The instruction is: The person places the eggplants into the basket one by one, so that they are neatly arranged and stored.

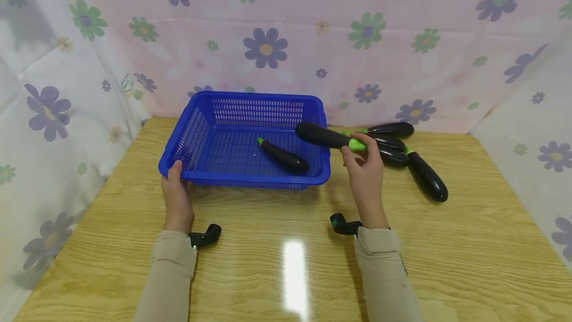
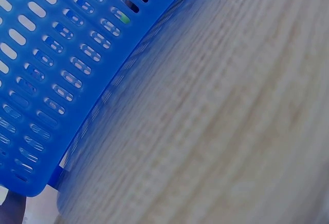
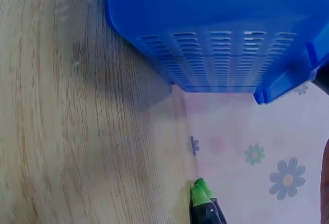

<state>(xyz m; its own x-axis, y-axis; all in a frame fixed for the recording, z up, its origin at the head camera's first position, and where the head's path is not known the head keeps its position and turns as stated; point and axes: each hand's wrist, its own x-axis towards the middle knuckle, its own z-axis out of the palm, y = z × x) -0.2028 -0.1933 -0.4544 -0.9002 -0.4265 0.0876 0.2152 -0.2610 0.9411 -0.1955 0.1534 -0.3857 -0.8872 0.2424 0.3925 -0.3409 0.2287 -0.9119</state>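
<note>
A blue plastic basket with slotted walls is at the middle-left of the table. My left hand grips its front left corner, thumb over the rim. One dark eggplant lies inside, toward the basket's right end. In my right hand another eggplant is pinched at its green stem end, its body reaching over the basket's right rim. The basket's slotted wall fills the upper left of the left wrist view. From the right wrist camera the basket shows at the top.
Right of the basket lie several more eggplants, partly behind my right hand. The wooden table meets a flowered cloth at the back, and similar cloth hangs at both sides.
</note>
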